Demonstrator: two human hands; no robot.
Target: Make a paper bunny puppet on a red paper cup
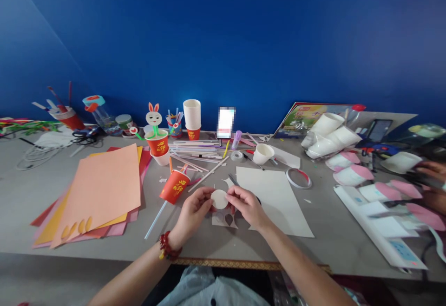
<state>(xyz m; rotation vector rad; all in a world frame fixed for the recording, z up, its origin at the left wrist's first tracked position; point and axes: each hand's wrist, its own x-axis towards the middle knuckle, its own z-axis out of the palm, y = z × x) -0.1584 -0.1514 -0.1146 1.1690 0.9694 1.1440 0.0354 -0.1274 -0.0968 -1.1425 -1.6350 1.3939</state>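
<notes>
A small white paper disc (219, 199) is held up between my two hands, above the near middle of the table. My left hand (195, 211), with a red bead bracelet at its wrist, pinches the disc's left edge. Fingers of my right hand (246, 206) grip its right edge. Below the disc lies a paper scrap (225, 221) with dark shapes on it. Scissors (232, 179) lie partly hidden behind my right hand. To the left, a tilted red paper cup (174, 186) has straws sticking out. A white paper sheet (278, 199) lies to the right.
Coloured paper sheets (104, 190) are stacked at left. Behind stand a rabbit-faced cup figure (154, 125), stacked white cups (192, 113), loose straws (195, 149), a purple glue stick (236, 139) and a white cup (263, 153). At right, another person's hand (434, 171) is near pink-and-white cups (353, 175).
</notes>
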